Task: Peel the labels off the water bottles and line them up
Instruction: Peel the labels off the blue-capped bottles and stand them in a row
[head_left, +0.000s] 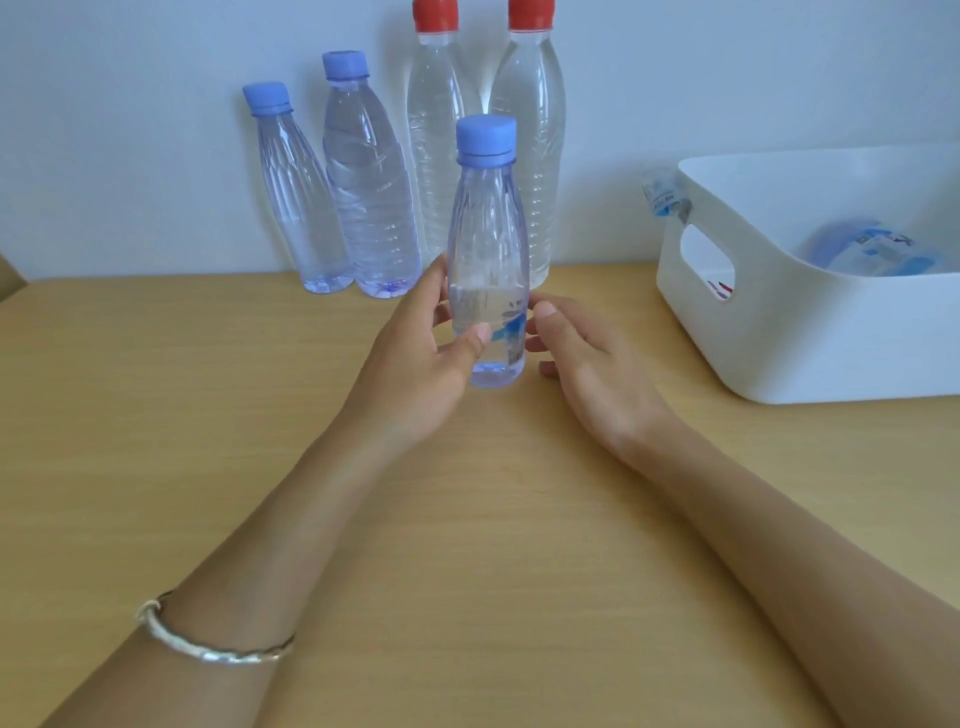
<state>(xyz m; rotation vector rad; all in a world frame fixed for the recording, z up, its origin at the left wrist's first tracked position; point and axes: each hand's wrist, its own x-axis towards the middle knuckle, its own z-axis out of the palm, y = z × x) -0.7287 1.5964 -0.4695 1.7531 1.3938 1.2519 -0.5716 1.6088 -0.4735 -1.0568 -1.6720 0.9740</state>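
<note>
**One bottle in hand, four by the wall**

The left hand grips a blue-capped bottle low on its body, thumb in front and fingers round the back, holding it upright over the table. A scrap of blue label clings near its base. The right hand sits just beside that scrap with fingers loosely curled; I cannot tell whether it pinches anything. Four bare bottles stand in a row against the wall, two blue-capped and two red-capped. A white bin on the right holds loose labels
</note>
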